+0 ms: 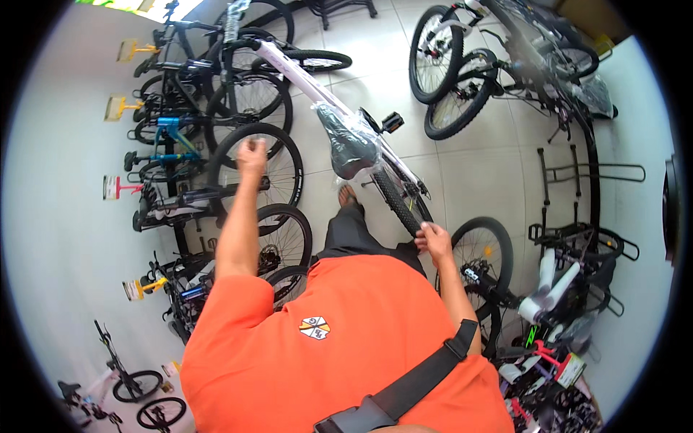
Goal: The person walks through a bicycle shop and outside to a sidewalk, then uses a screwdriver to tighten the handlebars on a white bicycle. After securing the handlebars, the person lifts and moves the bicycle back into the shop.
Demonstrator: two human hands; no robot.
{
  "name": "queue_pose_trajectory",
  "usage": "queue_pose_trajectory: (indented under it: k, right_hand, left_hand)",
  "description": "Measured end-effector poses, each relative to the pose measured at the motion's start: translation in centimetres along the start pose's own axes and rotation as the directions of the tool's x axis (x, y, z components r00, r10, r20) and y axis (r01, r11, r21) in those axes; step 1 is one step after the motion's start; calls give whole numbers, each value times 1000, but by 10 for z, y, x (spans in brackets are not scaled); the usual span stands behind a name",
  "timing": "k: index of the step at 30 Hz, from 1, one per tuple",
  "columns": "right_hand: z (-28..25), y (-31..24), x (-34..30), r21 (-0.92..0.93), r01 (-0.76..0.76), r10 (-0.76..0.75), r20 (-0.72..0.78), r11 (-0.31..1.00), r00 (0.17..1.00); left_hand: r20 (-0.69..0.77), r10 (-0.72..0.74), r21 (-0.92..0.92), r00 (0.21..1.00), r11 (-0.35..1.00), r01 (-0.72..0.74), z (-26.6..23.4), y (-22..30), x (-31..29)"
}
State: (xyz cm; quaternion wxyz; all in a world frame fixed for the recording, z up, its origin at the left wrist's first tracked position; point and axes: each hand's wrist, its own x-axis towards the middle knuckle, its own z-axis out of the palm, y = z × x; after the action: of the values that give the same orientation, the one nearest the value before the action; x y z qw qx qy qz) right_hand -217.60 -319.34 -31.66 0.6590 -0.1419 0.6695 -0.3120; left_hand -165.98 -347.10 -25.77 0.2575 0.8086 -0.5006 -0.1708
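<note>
A white bicycle [299,76] stands on the floor in front of me, its rear end toward me. Clear plastic wraps its black saddle [350,148], and a black pedal [392,122] sticks out on its right side. My right hand [434,239] is at the near end of the rear tyre [395,200], fingers pinched together; whether they grip the tyre or something small cannot be told. Out to the left, my left hand [251,157] is raised with curled fingers, in front of a parked bicycle's wheel [298,169]. Anything inside those fingers is too small to make out.
Bicycles, including a blue one [173,133], line the left wall, with yellow and red tag holders [130,50] above them. More bicycles [469,79] stand far right. A metal rack [577,173] runs along the right wall. A wheel [485,252] stands close to my right arm.
</note>
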Motion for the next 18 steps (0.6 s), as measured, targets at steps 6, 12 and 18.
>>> queue_pose_trajectory:
  k: [6, 12, 18]
  right_hand:
    - [89, -53, 54, 128, 14, -18, 27, 992, 999]
    - [206, -88, 131, 490, -11, -11, 41, 872, 999]
    - [246, -107, 160, 866, 60, -11, -63, 496, 998]
  left_hand:
    - [-1, 154, 86, 988, 984, -154, -26, -19, 139]
    - [37, 0, 473, 999, 881, -17, -2, -11, 210]
    - [111, -300, -87, 947, 947, 310, 37, -51, 271]
